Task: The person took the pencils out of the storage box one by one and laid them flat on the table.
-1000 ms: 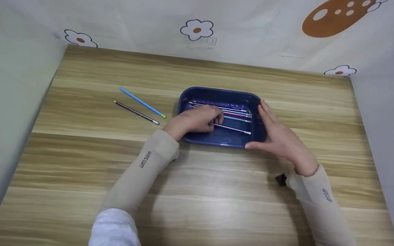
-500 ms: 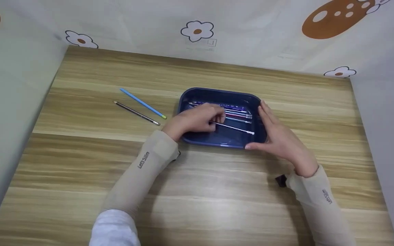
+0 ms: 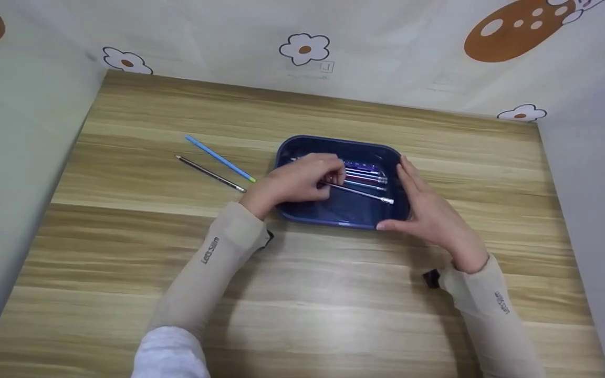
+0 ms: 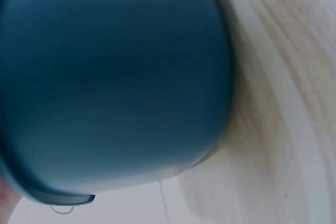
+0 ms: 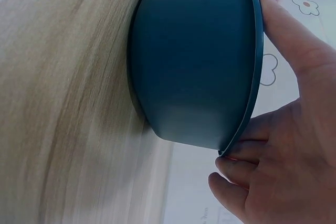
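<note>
A dark blue plastic box [image 3: 342, 224], rectangular with rounded corners, stands on the table with several pencils [image 3: 365, 179] lying in it. My left hand [image 3: 302, 178] reaches over its left end and pinches a dark, shiny pencil [image 3: 357, 193], whose silver end points right, above the box floor. My right hand [image 3: 434, 212] holds the right end of the box, thumb at the front rim and fingers at the side. In the right wrist view, the fingers [image 5: 236, 169] bend at the rim. The left wrist view shows mostly the box's outer wall [image 4: 115, 87].
Left of the box, a blue pencil [image 3: 218, 157] with a yellow-green end and a dark pencil [image 3: 209, 172] lie on the wooden table [image 3: 323, 294]. White sheets with flower prints [image 3: 305, 49] stand around the table's back and sides.
My left hand has lifted slightly, raising the pinched pencil's silver end off the box floor and shifting it a little right. My right hand stays at the box.
</note>
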Tool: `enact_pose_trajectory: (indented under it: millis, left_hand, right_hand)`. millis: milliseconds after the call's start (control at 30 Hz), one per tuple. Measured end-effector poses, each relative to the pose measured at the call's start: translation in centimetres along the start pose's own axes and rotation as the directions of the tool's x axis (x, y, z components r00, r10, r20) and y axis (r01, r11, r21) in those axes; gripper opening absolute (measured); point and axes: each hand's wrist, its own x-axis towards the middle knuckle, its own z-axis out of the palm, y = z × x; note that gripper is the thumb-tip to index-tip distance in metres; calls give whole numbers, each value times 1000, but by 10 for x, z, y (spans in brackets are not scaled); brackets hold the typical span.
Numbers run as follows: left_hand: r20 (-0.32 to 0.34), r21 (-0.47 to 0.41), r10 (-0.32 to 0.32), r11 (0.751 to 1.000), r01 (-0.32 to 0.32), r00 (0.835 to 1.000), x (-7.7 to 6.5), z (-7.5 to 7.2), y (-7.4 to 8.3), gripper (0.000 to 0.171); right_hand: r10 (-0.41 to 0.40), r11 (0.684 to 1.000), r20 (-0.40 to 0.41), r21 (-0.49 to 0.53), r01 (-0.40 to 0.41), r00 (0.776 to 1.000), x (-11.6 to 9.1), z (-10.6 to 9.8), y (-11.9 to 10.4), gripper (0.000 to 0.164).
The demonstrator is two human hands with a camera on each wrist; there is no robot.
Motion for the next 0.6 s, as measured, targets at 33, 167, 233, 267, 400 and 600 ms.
enact_pose_trajectory:
  millis: [33, 167, 233, 267, 400, 600]
  left_hand:
    - [-5, 0, 3, 1000, -3, 1000, -1, -1, 1, 20]
    - [-26, -5, 22, 1000, -22, 999, -6, -7, 4, 20]
    - [-35, -6, 32, 999, -32, 999, -8, -10, 5, 20]
    - [-39, -3, 35, 999, -35, 999, -10, -11, 6, 19]
    - [-47, 6, 37, 999, -37, 998, -16, -18, 9, 20]
    - [-66, 13, 47, 999, -46, 997, -27, -26, 11, 18]
  right_hand:
    - [0, 1000, 1, 0, 0, 1000, 0, 0, 0, 126]
    - [-3, 1000, -3, 5, 3, 1000, -1, 0, 0, 126]
    - [-6, 1000, -3, 4, 6, 1000, -1, 1, 0, 125]
    - [-8, 1000, -3, 4, 8, 1000, -1, 1, 0, 125]
    - [-2, 1000, 3, -1, 2, 1000, -1, 0, 0, 125]
    - [11, 1000, 10, 2, -11, 1000, -2, -1, -1, 126]
